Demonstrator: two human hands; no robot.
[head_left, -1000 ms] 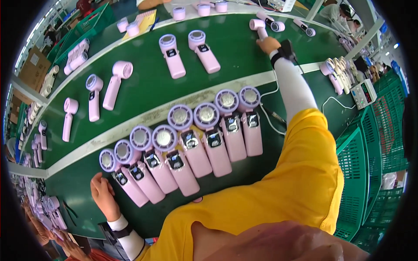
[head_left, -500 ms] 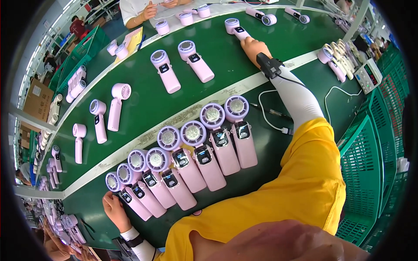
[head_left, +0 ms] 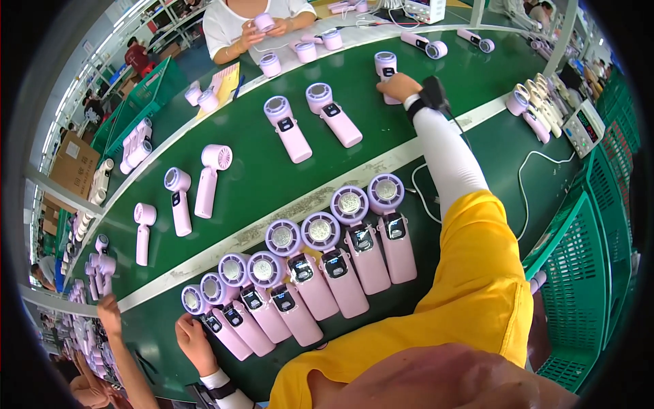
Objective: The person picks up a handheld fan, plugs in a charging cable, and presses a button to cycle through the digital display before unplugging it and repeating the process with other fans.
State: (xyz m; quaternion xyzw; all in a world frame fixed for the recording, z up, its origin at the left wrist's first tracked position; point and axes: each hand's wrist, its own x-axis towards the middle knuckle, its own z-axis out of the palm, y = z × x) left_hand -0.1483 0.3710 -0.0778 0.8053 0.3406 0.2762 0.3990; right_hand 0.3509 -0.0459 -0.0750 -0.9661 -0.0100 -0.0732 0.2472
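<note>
My right hand [head_left: 400,88] reaches over the green belt and grips a pink handheld fan [head_left: 385,63] by its handle; the lower handle is partly behind my fingers. Close by me, several pink handheld fans [head_left: 297,315] lie in a slanting row, their round lilac-rimmed heads pointing away and dark displays facing up. My left hand [head_left: 195,343] rests at the left end of this row, beside the nearest fan handle. Its fingers are curled in, with nothing visible in them. More fans [head_left: 289,136] lie spaced out along the belt, a pair of them just left of my right hand.
A pale rail [head_left: 238,252] divides the belt from my worktop. Green crates [head_left: 569,273] stand at my right, below a metering box [head_left: 582,126] with a white cable. A co-worker's forearm [head_left: 126,354] reaches in at left; across the belt another person holds a fan part [head_left: 263,22].
The view has shifted, moving the scene right and down. My right hand has turned its fan from slanted to nearly straight. A co-worker's raised forearm has appeared at the left.
</note>
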